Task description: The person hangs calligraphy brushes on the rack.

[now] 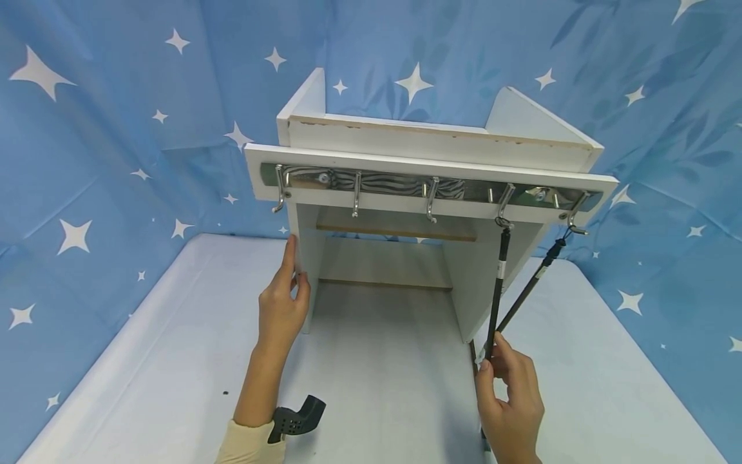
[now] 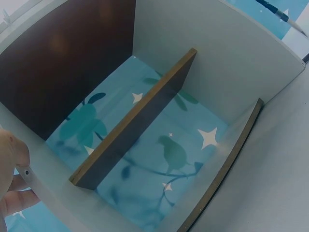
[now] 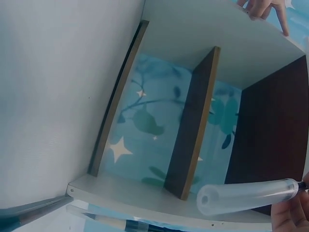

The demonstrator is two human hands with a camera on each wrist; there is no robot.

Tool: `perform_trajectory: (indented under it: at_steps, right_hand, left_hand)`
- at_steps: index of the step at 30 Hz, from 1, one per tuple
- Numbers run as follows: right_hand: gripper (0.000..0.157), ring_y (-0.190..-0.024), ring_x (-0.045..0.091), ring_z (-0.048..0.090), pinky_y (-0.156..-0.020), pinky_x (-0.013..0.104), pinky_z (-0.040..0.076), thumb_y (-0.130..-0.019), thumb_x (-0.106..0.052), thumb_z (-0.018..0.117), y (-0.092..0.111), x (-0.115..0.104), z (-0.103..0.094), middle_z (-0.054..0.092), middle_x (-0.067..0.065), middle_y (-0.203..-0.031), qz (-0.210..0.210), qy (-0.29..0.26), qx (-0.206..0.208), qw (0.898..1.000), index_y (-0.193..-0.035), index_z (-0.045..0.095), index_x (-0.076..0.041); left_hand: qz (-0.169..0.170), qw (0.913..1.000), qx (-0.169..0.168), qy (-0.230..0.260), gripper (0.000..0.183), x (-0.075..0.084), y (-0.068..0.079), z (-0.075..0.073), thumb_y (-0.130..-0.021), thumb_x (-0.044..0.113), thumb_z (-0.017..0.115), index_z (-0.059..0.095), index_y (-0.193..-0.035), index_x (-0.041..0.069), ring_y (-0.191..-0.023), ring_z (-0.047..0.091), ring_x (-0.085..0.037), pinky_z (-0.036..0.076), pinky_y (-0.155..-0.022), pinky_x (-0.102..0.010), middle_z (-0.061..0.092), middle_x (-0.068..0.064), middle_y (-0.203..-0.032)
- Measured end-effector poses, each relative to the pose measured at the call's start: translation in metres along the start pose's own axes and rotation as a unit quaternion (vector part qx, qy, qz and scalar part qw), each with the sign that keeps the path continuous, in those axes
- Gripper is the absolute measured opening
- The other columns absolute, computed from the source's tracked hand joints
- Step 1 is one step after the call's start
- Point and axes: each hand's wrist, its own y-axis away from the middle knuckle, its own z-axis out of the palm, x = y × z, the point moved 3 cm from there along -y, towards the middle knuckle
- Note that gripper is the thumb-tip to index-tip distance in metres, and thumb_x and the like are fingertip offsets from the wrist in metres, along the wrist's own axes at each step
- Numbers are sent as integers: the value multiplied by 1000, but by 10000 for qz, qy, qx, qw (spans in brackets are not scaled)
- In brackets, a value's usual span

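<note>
A white shelf unit (image 1: 371,132) stands upright, with a metal hook rail (image 1: 394,183) across its front. My left hand (image 1: 284,303) rests on the front edge of its left side panel (image 2: 53,198), index finger extended. Two thin black paintbrushes hang by loops from the two rightmost hooks. With thumb and fingertips, my right hand (image 1: 513,390) pinches the inner brush (image 1: 499,290) near its lower end. A translucent tube (image 3: 248,195) sticks out from those fingers. The outer brush (image 1: 533,281) slants down behind it, its pale bristles (image 3: 96,217) showing in the right wrist view.
Inside the unit runs a middle shelf board (image 2: 137,128). Another dark stick (image 1: 484,438) is partly hidden beside my right hand. A small dark speck (image 1: 225,392) lies on the white table (image 1: 156,361). Behind hangs a blue star-patterned cloth (image 1: 174,96).
</note>
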Motion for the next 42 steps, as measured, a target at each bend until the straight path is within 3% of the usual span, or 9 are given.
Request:
perform_trajectory:
  at_steps: [11, 16, 28, 39, 42]
  right_hand:
    - [38, -72, -1, 52, -67, -1, 43, -77, 8, 54, 10, 13, 2, 56, 18, -85, -19, -410, -257, 9988, -115, 58, 9]
    - [38, -74, -6, 49, -65, 0, 45, -79, 0, 52, 6, 8, 1, 56, 16, -83, -62, -150, -412, 9990, -116, 57, 8]
    - [52, -83, -8, 51, -67, 0, 46, -68, 16, 54, 11, 13, 4, 57, 14, -88, 95, -358, -684, 9970, -119, 53, 9]
    - [57, -75, -5, 58, -71, 0, 47, -72, 16, 52, 15, 18, 3, 65, 9, -86, 580, -244, -1357, 9888, -127, 47, 5]
    - [54, -73, 0, 63, -70, 2, 48, -73, 15, 53, 17, 19, 3, 67, 6, -86, 518, -119, -1507, 9872, -126, 49, 3]
  left_hand:
    - [-19, 10000, -27, -38, 72, 2, 0, 2, -79, -14, 55, 30, -143, 9, -104, 59, -37, 58, -71, -38, 47, -16, -135]
    - [24, 10000, -7, -37, 73, 4, -1, 2, -79, -15, 55, 30, -143, 9, -103, 60, -37, 58, -71, -38, 47, -16, -135]
    - [67, 9999, -46, -83, 71, 4, -2, 4, -81, -11, 55, 28, -144, 9, -104, 59, -36, 58, -72, -37, 47, -16, -135]
    - [60, 9999, 24, -126, 75, 2, 0, 2, -78, -15, 56, 28, -144, 10, -99, 61, -38, 58, -69, -39, 50, -19, -131]
    - [53, 9999, 8, -151, 75, 2, 1, 1, -79, -14, 55, 27, -144, 11, -99, 61, -38, 58, -70, -38, 50, -19, -131]
